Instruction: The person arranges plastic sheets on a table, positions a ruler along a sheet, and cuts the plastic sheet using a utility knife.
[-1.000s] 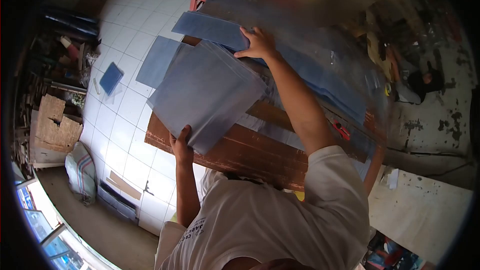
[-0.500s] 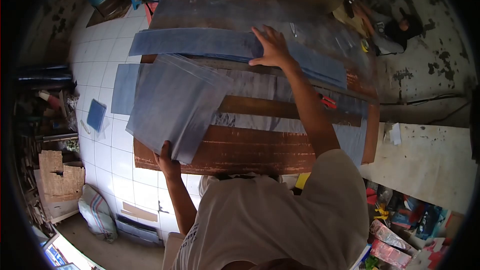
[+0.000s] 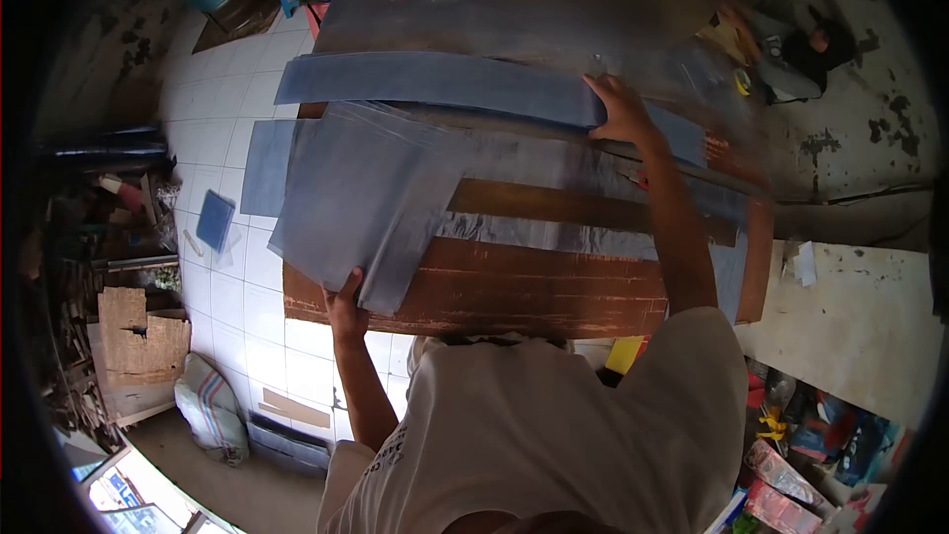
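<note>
My left hand (image 3: 346, 305) pinches the near edge of a stack of clear plastic sheets (image 3: 361, 198), thumb on top; its other fingers are partly hidden. The sheets lie askew over the left part of the table. My right hand (image 3: 627, 117) reaches across long bluish plastic strips (image 3: 435, 79), thumb at the near edge and fingertips at the far edge, spread apart. Beneath my right forearm lies a red-handled cutter (image 3: 641, 180), partly covered and blurred. A long dark straight bar (image 3: 692, 173) runs along the strips' near side.
Brown board (image 3: 534, 287) covers the table's near part. At the far right sits another person (image 3: 801, 59). A pale board (image 3: 850, 316) stands to the right, above assorted packets. Tiled floor (image 3: 222, 297) on the left holds a blue pad (image 3: 215, 221) and a sack (image 3: 211, 410).
My right hand has slid right along the strips, its spread narrowing. My left hand stays at the sheets' edge. The whole view has shifted slightly.
</note>
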The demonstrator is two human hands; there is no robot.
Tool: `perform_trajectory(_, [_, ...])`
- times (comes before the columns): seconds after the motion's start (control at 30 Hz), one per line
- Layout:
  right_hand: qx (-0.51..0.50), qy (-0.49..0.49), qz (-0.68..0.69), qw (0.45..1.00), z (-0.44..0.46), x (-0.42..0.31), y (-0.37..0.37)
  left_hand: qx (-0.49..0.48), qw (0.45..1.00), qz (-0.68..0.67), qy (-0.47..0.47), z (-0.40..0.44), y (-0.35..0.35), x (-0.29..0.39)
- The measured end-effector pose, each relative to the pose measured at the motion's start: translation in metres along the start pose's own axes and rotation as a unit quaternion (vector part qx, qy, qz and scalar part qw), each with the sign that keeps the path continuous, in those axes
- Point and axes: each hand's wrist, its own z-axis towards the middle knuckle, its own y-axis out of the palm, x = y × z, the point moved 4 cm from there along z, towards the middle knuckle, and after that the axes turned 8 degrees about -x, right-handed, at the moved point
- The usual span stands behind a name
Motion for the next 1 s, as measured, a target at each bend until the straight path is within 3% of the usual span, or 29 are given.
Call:
perform_trajectory(0.1, [0.089, -0.015, -0.097, 0.991, -0.015, -0.029, 0.002, 0.010, 0.999, -0.002, 0.033, -0.001, 0.012, 0.006])
perform_trajectory(0.17, [0.289, -0.063, -0.081, 0.952, -0.030, -0.062, -0.009, 0.009, 0.999, -0.038, 0.023, -0.004, 0.012, 0.008])
perform_trajectory(0.2, [0.288, -0.069, -0.077, 0.952, -0.036, -0.079, -0.006, 0.013, 0.999, -0.041, 0.032, -0.006, 0.009, 0.008])
perform_trajectory(0.27, [0.255, -0.108, 0.199, 0.940, -0.050, -0.109, 0.001, 0.046, 0.998, -0.037, 0.031, -0.021, 0.014, 0.015])
perform_trajectory(0.3, [0.256, -0.108, 0.202, 0.939, -0.059, -0.126, 0.001, 0.072, 0.996, -0.034, 0.028, -0.027, 0.013, 0.018])
perform_trajectory(0.33, [0.126, -0.084, 0.351, 0.924, -0.062, -0.141, 0.010, 0.075, 0.996, -0.043, 0.024, -0.030, 0.002, 0.013])
perform_trajectory(0.37, [-0.009, -0.056, 0.486, 0.872, -0.068, -0.153, 0.024, 0.074, 0.996, -0.040, 0.022, -0.037, -0.008, 0.010])
perform_trajectory(0.4, [-0.008, -0.053, 0.487, 0.871, -0.073, -0.159, 0.032, 0.081, 0.995, -0.047, 0.019, -0.045, -0.017, 0.007])
perform_trajectory(0.47, [-0.088, -0.145, 0.496, 0.852, -0.081, -0.175, 0.048, 0.076, 0.995, -0.050, 0.046, -0.057, -0.011, 0.013])
perform_trajectory(0.57, [-0.132, -0.126, 0.562, 0.807, -0.095, -0.183, 0.059, 0.042, 0.992, -0.044, 0.109, -0.065, -0.018, 0.027])
perform_trajectory(0.83, [-0.113, -0.077, 0.642, 0.755, -0.127, -0.175, 0.072, -0.011, 0.985, 0.048, 0.166, 0.017, 0.046, 0.108])
perform_trajectory(1.0, [-0.077, -0.067, 0.644, 0.758, -0.149, -0.165, 0.075, -0.120, 0.980, 0.114, 0.108, 0.104, 0.097, 0.125])
